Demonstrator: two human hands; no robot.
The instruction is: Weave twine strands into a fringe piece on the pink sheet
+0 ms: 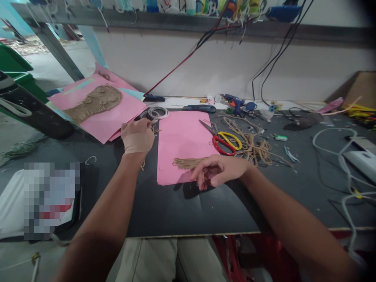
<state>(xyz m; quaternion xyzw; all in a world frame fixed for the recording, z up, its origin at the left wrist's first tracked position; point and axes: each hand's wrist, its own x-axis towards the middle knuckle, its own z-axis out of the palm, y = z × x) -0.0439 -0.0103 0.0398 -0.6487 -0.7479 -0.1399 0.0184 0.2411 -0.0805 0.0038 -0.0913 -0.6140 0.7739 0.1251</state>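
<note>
My left hand (138, 136), with a tan bandage across its back, reaches forward between the stacked pink sheets and a white ring-shaped coil (158, 113). Its fingertips point away and are hidden, so any grip is unclear. Loosely bent, with fingers apart and nothing visible in them, my right hand (220, 169) hovers over or rests at the near edge of a pink sheet (183, 135). Just beyond its fingers, a flat strip of brown twine strands (188, 163) lies on that sheet, partly covered by the hand. Scissors (225, 143) with red and yellow handles lie across the sheet's right edge.
Loose twine (255, 149) is heaped right of the scissors. A twine-covered shape (100, 100) lies on pink paper at left, beside a dark cylinder (32, 109). A utility knife (199, 108) and blue glue gun (235, 102) lie behind. White cable (343, 164) loops at right.
</note>
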